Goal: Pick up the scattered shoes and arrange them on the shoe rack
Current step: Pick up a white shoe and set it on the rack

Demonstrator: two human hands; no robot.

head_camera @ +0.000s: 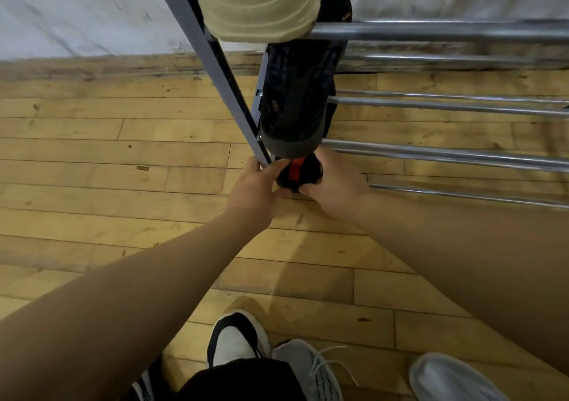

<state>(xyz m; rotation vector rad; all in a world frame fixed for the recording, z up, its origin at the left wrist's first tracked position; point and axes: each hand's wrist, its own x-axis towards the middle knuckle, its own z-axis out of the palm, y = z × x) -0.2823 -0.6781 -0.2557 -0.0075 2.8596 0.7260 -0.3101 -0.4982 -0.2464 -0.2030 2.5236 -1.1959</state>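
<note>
Low at the left end of the shoe rack (pixel 446 154), both hands held a black shoe with a red heel tab (pixel 303 171) at the bottom tier, just right of the grey corner post (pixel 200 46). The left hand (pixel 255 188) gripped the heel's left side with thumb and fingers curled. The right hand (pixel 335 185) wrapped the right side in the same way. Only the heel showed. The toe was hidden under the dark shoe (pixel 295 101) on the tier above, so it could not be told whether the sole sat on the rails. A cream shoe (pixel 255 3) lay on the top tier.

To seat it well, the shoe probably wanted a level push straight toward the wall, until the sole bridged both the near rail and the far rail. Keeping it low would spare the dark shoe overhead a knock. Easing it slightly right would stop the left fingers from being pinched against the post. Letting go seemed wise only once it rested without rocking.

On the wooden floor (pixel 92 154) near the person lay a grey knit sneaker (pixel 308 366) and, to its right, a pale grey shoe (pixel 446 379), both awaiting a place.
</note>
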